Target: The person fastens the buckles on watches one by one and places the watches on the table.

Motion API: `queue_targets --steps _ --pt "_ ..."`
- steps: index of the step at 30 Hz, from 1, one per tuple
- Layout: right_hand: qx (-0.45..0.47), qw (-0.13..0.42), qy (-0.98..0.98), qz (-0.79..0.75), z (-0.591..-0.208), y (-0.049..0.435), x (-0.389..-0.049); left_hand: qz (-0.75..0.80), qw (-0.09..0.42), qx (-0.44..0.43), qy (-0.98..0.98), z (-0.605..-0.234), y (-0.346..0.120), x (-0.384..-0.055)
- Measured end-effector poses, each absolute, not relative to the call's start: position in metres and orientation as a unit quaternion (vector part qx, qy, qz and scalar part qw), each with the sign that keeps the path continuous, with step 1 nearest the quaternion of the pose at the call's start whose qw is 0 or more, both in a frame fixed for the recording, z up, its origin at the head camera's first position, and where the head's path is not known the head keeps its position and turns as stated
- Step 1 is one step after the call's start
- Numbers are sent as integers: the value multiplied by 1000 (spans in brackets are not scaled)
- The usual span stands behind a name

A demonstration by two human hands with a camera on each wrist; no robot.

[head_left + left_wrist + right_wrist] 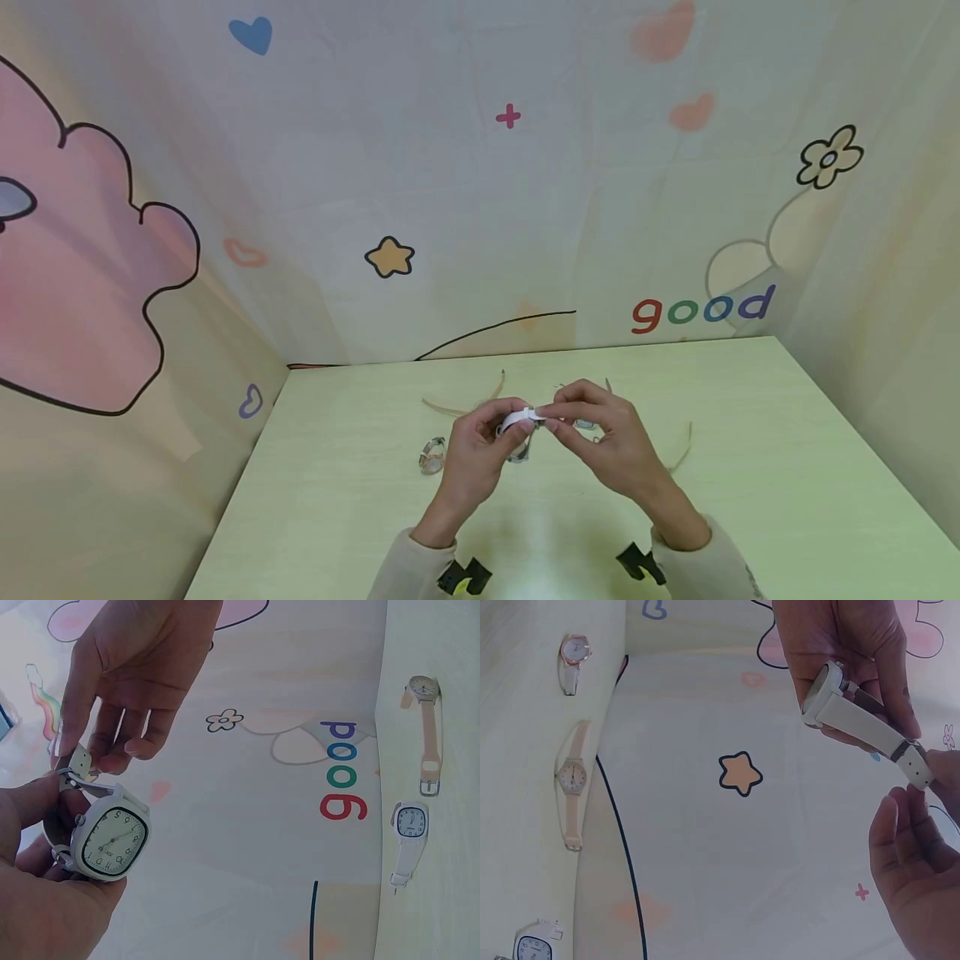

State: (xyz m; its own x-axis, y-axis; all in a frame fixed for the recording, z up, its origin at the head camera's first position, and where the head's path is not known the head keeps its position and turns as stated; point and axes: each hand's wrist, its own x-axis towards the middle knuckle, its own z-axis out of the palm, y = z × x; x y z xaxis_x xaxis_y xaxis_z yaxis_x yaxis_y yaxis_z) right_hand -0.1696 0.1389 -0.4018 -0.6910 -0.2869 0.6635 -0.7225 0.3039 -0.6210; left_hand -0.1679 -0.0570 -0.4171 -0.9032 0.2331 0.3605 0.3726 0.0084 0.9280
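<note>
Printed backdrop (450,167) behind a pale desk (300,517). White watch (855,720) held above the desk — left hand (476,450) gripping it, right hand (611,433) pinching the strap tip (918,769). Strap looks threaded through the buckle (903,750); tip probably still needs securing. Band runs sideways in head view — tip pointing right.

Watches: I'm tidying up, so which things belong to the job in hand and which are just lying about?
Part of the job:
held white watch
left hand, gripping it
right hand, at its strap

Just lying about:
second white watch
pink-rimmed round watch
beige-strapped watch at back left
beige-strapped watch at right
</note>
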Motion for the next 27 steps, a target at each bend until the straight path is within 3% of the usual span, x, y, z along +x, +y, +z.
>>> queue_targets --steps 6,21,27 --pt "339 209 -790 467 -402 137 -171 -671 53 -217 -707 -417 -57 -168" --pt "295 274 -740 539 -406 126 -172 -680 52 -193 -705 -416 -57 -171" --pt "299 276 -745 529 -405 126 -171 -677 63 -197 -706 -416 -57 -171"
